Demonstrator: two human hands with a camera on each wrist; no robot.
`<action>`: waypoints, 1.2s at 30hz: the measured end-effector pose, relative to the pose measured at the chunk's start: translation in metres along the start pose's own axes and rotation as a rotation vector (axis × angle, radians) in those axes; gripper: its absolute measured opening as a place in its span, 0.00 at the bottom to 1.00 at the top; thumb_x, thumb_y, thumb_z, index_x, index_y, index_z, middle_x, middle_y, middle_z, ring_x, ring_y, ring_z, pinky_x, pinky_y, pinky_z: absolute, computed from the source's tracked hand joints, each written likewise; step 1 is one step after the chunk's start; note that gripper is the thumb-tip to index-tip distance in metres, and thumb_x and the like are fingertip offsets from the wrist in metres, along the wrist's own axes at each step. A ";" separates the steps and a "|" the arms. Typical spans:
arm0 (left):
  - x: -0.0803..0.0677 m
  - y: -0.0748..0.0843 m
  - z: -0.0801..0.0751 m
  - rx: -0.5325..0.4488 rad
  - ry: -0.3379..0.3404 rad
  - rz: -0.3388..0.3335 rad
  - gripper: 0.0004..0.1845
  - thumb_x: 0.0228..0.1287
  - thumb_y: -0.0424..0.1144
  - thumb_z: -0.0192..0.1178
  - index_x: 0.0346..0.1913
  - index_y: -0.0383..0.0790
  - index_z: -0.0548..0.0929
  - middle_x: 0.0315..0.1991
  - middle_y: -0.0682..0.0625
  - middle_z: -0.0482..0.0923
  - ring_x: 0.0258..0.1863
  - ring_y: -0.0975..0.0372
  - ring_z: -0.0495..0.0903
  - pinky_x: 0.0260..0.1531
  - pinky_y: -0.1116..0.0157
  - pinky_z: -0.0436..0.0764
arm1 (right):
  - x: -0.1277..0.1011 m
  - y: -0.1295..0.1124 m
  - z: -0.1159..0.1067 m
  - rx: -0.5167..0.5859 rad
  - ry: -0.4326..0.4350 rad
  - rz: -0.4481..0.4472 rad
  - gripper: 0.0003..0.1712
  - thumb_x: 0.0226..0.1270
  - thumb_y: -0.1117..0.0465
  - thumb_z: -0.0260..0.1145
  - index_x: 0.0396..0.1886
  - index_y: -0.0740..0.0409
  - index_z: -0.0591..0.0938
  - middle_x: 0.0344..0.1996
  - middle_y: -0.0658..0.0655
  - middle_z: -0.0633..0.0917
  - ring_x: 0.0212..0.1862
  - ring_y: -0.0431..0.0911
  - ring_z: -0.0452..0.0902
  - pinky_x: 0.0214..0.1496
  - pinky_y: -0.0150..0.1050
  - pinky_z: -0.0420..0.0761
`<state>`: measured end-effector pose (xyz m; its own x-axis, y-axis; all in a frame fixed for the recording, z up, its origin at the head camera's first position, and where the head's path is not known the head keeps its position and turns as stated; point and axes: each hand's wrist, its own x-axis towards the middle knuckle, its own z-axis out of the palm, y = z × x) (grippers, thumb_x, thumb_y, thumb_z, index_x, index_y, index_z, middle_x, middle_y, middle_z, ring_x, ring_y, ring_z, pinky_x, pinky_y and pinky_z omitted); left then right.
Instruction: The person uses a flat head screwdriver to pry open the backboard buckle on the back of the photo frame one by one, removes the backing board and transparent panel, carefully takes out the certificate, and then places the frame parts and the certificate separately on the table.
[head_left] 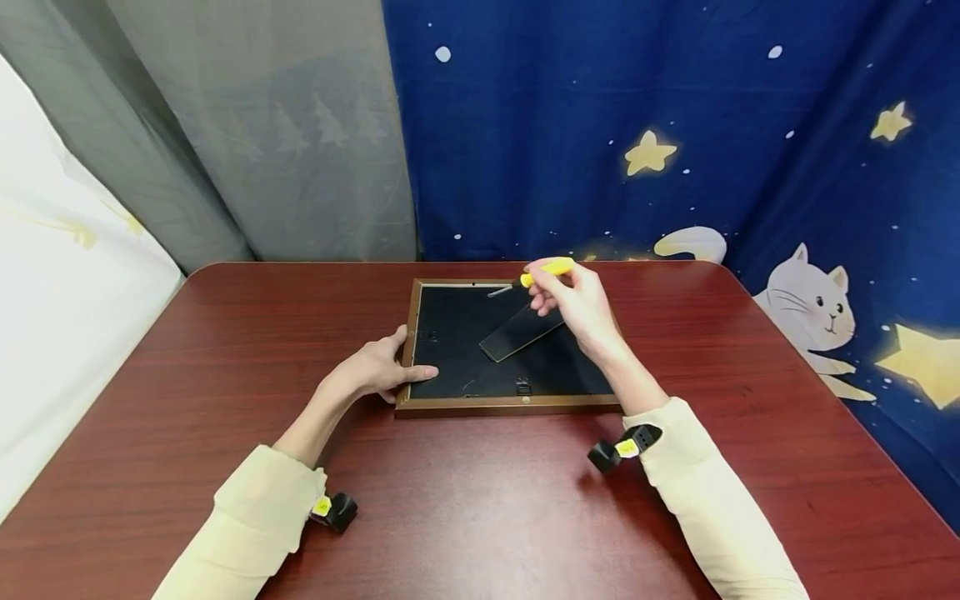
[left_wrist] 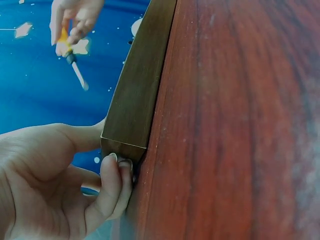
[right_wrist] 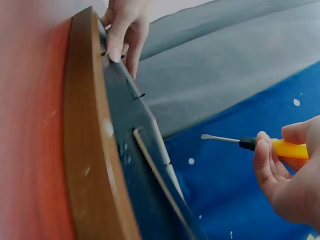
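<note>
A wooden picture frame [head_left: 480, 406] lies face down on the red-brown table [head_left: 480, 500], its black backing board [head_left: 450, 333] up with a stand flap [head_left: 517, 333] raised. My left hand [head_left: 375, 371] grips the frame's left edge [left_wrist: 132, 100], thumb on the backing [right_wrist: 117, 45]. My right hand [head_left: 577, 304] holds a yellow-handled screwdriver [head_left: 546, 268] above the frame's far edge, its metal tip [right_wrist: 217, 138] pointing left, clear of the board. The same screwdriver [left_wrist: 70, 50] shows in the left wrist view.
A blue curtain [head_left: 675, 125] with stars and a cat hangs behind the table; a grey curtain [head_left: 262, 125] hangs at the back left. Small metal tabs [head_left: 522, 386] sit along the backing's edges.
</note>
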<state>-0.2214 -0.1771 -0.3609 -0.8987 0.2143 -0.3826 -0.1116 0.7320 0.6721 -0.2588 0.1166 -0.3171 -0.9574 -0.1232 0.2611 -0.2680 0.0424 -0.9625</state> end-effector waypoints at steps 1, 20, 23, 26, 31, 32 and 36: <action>0.000 0.000 0.000 -0.002 -0.003 0.007 0.56 0.68 0.53 0.67 0.81 0.35 0.39 0.69 0.28 0.61 0.29 0.56 0.82 0.31 0.62 0.86 | -0.003 0.001 -0.004 0.021 -0.002 0.013 0.17 0.74 0.63 0.65 0.53 0.73 0.81 0.30 0.59 0.83 0.25 0.42 0.80 0.30 0.30 0.83; 0.006 -0.004 -0.005 -0.065 0.033 0.120 0.49 0.71 0.46 0.65 0.78 0.25 0.46 0.24 0.47 0.71 0.22 0.60 0.78 0.29 0.62 0.86 | -0.050 0.033 -0.077 0.346 -0.034 0.243 0.11 0.80 0.59 0.58 0.45 0.61 0.83 0.25 0.54 0.80 0.25 0.41 0.74 0.24 0.29 0.72; 0.007 -0.004 -0.005 -0.053 0.050 0.118 0.49 0.70 0.46 0.66 0.77 0.24 0.48 0.26 0.46 0.72 0.22 0.60 0.79 0.29 0.62 0.86 | -0.060 0.038 -0.082 0.329 -0.027 0.251 0.11 0.80 0.59 0.57 0.45 0.60 0.83 0.24 0.53 0.79 0.24 0.41 0.73 0.24 0.29 0.71; 0.007 -0.005 -0.005 -0.051 0.058 0.120 0.48 0.70 0.45 0.66 0.77 0.24 0.49 0.28 0.45 0.73 0.23 0.60 0.79 0.29 0.62 0.86 | -0.069 0.043 -0.084 0.311 -0.009 0.243 0.11 0.80 0.58 0.58 0.44 0.60 0.83 0.23 0.52 0.78 0.23 0.40 0.71 0.23 0.29 0.69; 0.007 -0.007 -0.007 -0.063 0.056 0.145 0.45 0.72 0.44 0.63 0.77 0.23 0.50 0.27 0.45 0.72 0.21 0.60 0.79 0.30 0.62 0.86 | -0.080 0.050 -0.080 0.284 0.023 0.196 0.11 0.80 0.61 0.57 0.40 0.57 0.84 0.21 0.52 0.77 0.22 0.40 0.70 0.22 0.29 0.67; 0.008 -0.007 -0.007 -0.062 0.054 0.152 0.44 0.72 0.43 0.63 0.76 0.23 0.50 0.27 0.45 0.72 0.21 0.59 0.79 0.30 0.61 0.86 | -0.082 0.052 -0.079 0.277 0.033 0.187 0.11 0.80 0.61 0.56 0.39 0.57 0.84 0.21 0.51 0.77 0.21 0.40 0.69 0.21 0.29 0.66; 0.008 -0.008 -0.008 -0.037 0.050 0.152 0.44 0.73 0.44 0.62 0.77 0.24 0.50 0.27 0.45 0.72 0.20 0.58 0.81 0.39 0.59 0.84 | -0.083 0.057 -0.075 0.249 0.076 0.169 0.13 0.80 0.61 0.56 0.37 0.54 0.85 0.19 0.51 0.76 0.19 0.40 0.66 0.19 0.31 0.62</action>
<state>-0.2309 -0.1865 -0.3645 -0.9262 0.2878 -0.2435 0.0127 0.6693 0.7429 -0.2020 0.2036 -0.3878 -0.9940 -0.0601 0.0919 -0.0791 -0.1892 -0.9788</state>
